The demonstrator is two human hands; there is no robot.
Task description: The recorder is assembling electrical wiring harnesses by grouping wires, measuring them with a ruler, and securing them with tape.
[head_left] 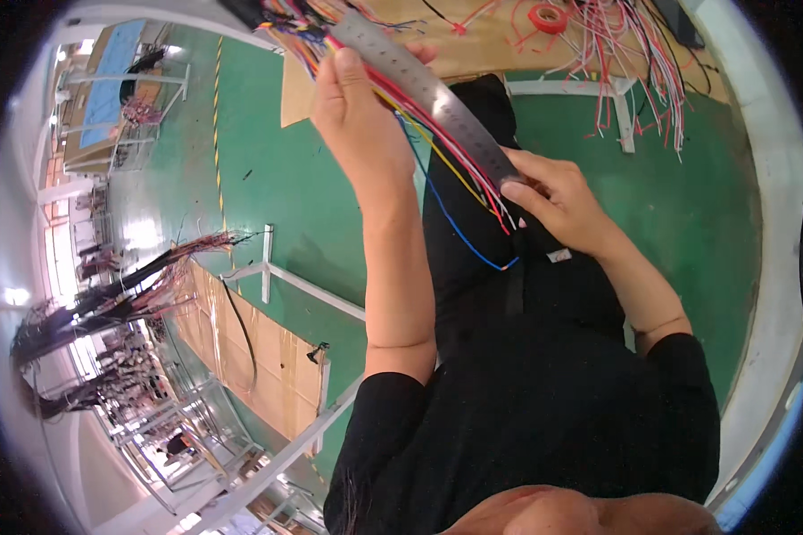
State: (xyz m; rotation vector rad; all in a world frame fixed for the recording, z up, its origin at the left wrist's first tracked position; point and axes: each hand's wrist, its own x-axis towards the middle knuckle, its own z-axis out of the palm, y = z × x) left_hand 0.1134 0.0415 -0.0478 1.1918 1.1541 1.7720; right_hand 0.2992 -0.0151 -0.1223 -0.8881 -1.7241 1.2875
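head view: grey strip [434, 96] in left hand [359, 123] and right hand [562, 198], open green floor [308, 178] beside table edge [482, 68]

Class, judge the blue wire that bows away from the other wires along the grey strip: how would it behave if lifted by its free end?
The blue wire would probably flop rather than stay straight, since it hangs in a loose curve. Being thin, it is likely light. Its free end may swing, as nothing visible grips it there.
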